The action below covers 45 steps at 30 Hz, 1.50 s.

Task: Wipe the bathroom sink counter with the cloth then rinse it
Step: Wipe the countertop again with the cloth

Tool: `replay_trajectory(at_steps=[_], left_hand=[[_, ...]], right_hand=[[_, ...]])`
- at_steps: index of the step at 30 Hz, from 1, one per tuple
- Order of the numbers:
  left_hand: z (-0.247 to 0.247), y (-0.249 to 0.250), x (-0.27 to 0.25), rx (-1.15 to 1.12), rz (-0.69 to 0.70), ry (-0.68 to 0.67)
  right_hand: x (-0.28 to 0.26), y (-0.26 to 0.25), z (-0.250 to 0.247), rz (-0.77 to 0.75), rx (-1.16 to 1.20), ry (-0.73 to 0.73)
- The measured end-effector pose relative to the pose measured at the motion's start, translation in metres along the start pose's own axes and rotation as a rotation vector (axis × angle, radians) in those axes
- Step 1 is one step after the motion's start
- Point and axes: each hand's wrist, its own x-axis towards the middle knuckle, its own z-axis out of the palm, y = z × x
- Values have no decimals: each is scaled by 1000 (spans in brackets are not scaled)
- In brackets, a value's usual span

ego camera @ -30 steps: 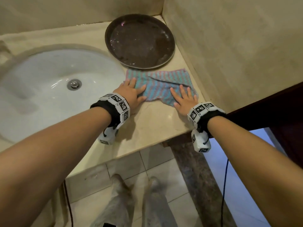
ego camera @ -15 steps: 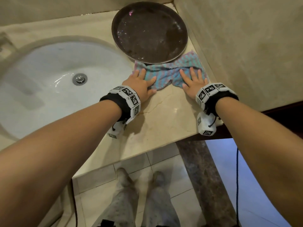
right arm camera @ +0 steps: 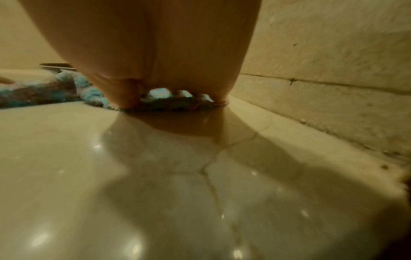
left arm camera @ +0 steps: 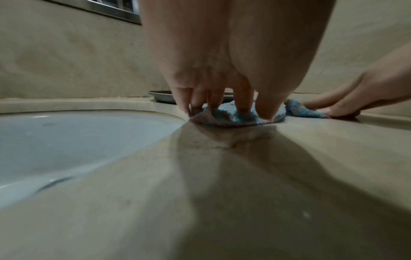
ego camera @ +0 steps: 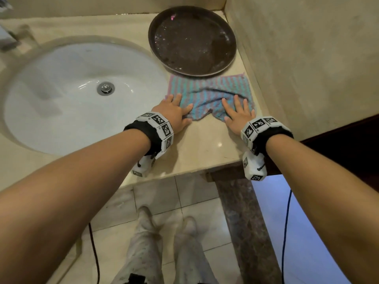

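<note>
The cloth (ego camera: 213,95) lies flat on the table (ego camera: 205,148), at 6 o'clock from the brown tray (ego camera: 192,39), beside the sink (ego camera: 61,111). Your left hand (ego camera: 174,114) and right hand (ego camera: 239,114) press its near edge, each grip released, fingers straight.

The beige stone worktop (ego camera: 205,148) (glossy, with a thin crack showing in the right wrist view) runs into a corner between two walls. A white sink (ego camera: 61,95) is set into it. On it lie a dark round tray (ego camera: 192,39) in the corner and a striped cloth (ego camera: 207,93), its far edge touching the tray's rim.
</note>
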Motion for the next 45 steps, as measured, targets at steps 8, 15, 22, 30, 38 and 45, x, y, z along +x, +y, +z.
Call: replay_trajectory(at_steps=[8,15,22,30,38,45], left_hand=[[28,19,-48,-63,-54,-3],[55,18,-106,-164,-165,-24],[70,-7,-159,-180,-295,-56],[76,-37,-184,-178,-392,-8],[62,-83,-171,-175,-412,166],[11,-171,-115,-242,-379,223]], right_hand=[[-32,-1,22,-108,-107,-12],[-51,-29,38,-281,-254,-13],[-66,-63,53,-532,-362,136],[-74,-99,47,-637,-410,111],[-51,-144,19,-703,-296,41],[2,-201,-47,-630,-221,70]])
